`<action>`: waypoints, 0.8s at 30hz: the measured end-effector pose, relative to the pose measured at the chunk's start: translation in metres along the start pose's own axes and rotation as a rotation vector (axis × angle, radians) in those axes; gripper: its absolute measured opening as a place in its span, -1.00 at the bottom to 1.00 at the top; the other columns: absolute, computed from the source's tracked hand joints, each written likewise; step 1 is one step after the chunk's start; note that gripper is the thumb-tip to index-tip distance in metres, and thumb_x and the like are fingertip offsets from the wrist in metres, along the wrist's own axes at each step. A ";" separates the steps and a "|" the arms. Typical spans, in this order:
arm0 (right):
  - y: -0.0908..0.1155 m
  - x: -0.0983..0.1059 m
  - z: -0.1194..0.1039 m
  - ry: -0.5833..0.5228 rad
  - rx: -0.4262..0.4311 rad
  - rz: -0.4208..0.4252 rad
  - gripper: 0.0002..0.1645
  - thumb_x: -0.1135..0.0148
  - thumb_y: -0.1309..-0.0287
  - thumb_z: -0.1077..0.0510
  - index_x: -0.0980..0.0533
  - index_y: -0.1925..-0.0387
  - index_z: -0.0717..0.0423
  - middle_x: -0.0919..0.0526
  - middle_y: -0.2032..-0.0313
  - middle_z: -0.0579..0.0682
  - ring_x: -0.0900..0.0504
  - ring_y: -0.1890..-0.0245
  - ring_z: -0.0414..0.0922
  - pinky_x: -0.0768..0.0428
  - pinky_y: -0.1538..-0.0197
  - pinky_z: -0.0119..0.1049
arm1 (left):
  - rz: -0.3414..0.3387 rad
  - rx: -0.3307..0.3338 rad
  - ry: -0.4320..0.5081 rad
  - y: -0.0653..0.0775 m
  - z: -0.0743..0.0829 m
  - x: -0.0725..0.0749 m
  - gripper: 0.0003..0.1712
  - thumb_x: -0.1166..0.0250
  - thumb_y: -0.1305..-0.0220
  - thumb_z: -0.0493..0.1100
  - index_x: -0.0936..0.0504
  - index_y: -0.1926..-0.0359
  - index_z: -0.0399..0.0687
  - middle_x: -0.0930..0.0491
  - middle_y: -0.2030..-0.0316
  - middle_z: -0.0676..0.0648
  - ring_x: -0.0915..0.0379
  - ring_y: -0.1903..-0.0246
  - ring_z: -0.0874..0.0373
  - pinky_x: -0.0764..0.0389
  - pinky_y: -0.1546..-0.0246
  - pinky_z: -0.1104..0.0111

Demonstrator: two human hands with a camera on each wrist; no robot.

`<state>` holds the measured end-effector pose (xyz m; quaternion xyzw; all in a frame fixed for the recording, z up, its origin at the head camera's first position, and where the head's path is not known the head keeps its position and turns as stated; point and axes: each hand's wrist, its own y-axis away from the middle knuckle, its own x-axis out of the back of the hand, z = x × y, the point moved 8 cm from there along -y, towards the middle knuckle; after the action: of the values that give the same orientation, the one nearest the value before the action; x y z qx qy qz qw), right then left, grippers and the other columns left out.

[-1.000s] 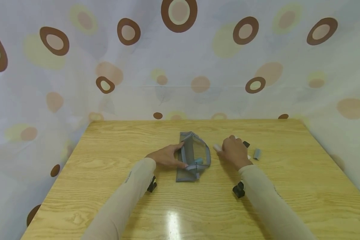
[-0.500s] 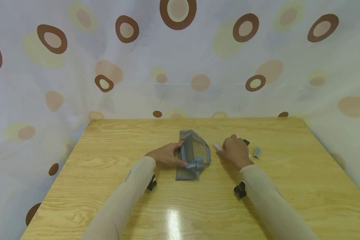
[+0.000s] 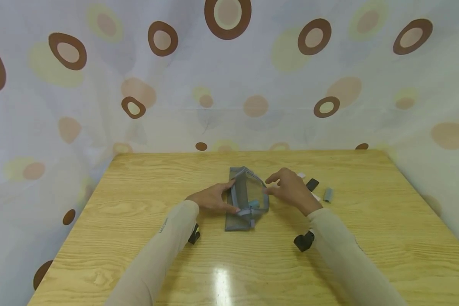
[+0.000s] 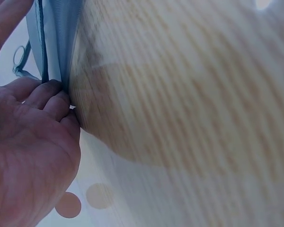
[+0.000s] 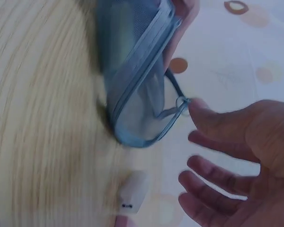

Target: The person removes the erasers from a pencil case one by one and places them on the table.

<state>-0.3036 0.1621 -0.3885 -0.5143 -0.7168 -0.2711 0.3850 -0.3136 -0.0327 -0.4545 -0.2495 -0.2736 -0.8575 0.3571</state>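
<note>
A grey mesh zip pouch (image 3: pixel 239 222) lies on the wooden table with its mouth spread apart. My left hand (image 3: pixel 213 198) holds its near-left rim; in the left wrist view the fingers (image 4: pixel 57 105) curl at the zipped edge. Inside the pouch shows a light-blue item (image 3: pixel 254 204). My right hand (image 3: pixel 290 189) is at the pouch's right rim, thumb and index finger apart. In the right wrist view its fingers (image 5: pixel 213 172) are spread with nothing between them, and the thumb tip overlaps the zipper pull ring (image 5: pixel 182 103).
Right of my right hand lie a black flat item (image 3: pixel 312 184), a small grey item (image 3: pixel 328 195) and white pieces (image 3: pixel 301 175), partly hidden by the hand. A white item with two dark dots (image 5: pixel 132 191) shows in the right wrist view. A patterned curtain (image 3: pixel 229 127) borders the table.
My right hand has moved left to the pouch's rim; the white stick-like item it gripped earlier no longer shows in it. The black item is now uncovered. My left hand has stayed put.
</note>
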 end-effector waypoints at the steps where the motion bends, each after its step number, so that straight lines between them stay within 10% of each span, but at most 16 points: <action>1: 0.000 -0.002 -0.004 -0.021 0.005 -0.031 -0.60 -0.40 -0.28 0.09 -0.68 -0.04 0.27 -0.62 -0.11 0.25 -0.62 -0.03 0.25 -0.64 0.00 0.15 | -0.001 0.002 -0.001 -0.001 0.000 0.000 0.25 -0.48 -0.21 0.12 0.16 -0.63 -0.08 0.10 -0.59 -0.20 0.16 -0.55 -0.12 -0.07 -0.50 0.02; 24: -0.001 -0.036 -0.018 -0.058 0.221 -0.208 -0.76 -0.45 -0.13 0.34 -0.74 0.12 0.26 -0.75 0.11 0.13 -0.54 0.34 -0.14 -0.60 0.22 -0.22 | 0.007 0.036 -0.012 0.000 -0.001 -0.001 0.25 -0.48 -0.21 0.16 0.15 -0.64 -0.01 0.07 -0.59 -0.15 0.14 -0.55 -0.09 -0.08 -0.50 0.02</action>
<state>-0.2930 0.1284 -0.4083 -0.3993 -0.8026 -0.2139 0.3882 -0.3133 -0.0329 -0.4555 -0.2491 -0.2903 -0.8496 0.3631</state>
